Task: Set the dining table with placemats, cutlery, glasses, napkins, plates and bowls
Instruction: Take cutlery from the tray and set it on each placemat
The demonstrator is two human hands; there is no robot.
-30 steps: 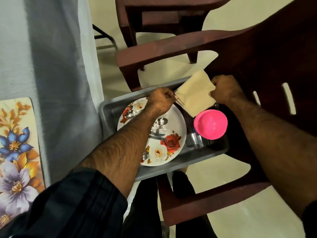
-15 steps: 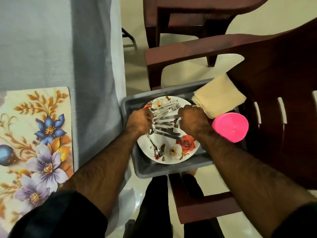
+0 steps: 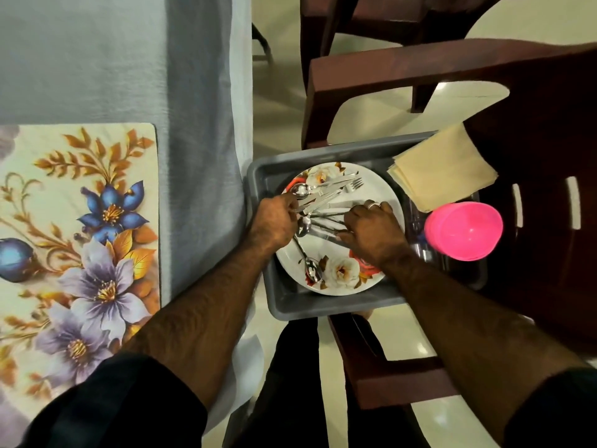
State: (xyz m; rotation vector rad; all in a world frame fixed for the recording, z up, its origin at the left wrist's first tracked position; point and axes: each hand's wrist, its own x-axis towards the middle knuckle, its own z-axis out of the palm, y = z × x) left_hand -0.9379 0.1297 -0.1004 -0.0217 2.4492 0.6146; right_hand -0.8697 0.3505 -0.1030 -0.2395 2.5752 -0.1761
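Observation:
A grey tray (image 3: 290,305) rests on a dark red chair. In it lies a floral plate (image 3: 339,250) with loose cutlery (image 3: 329,190) on top: forks, knives and spoons. My left hand (image 3: 274,221) is closed around a bundle of cutlery handles at the plate's left edge. My right hand (image 3: 371,227), with a ring on it, presses on other cutlery pieces at the plate's middle right. Folded beige napkins (image 3: 442,171) sit at the tray's far right corner. A pink bowl (image 3: 463,231) stands at the tray's right. A floral placemat (image 3: 77,240) lies on the table at left.
The table (image 3: 113,59) wears a pale blue cloth that hangs down beside the tray. The dark red chair (image 3: 533,156) frames the tray with its armrests, and a second chair (image 3: 371,14) stands behind it. Glasses (image 3: 420,247) lie half hidden under the pink bowl.
Both hands left the napkins, which now lie in the tray's corner, and came down onto the cutlery on the plate. My left hand has gathered several pieces.

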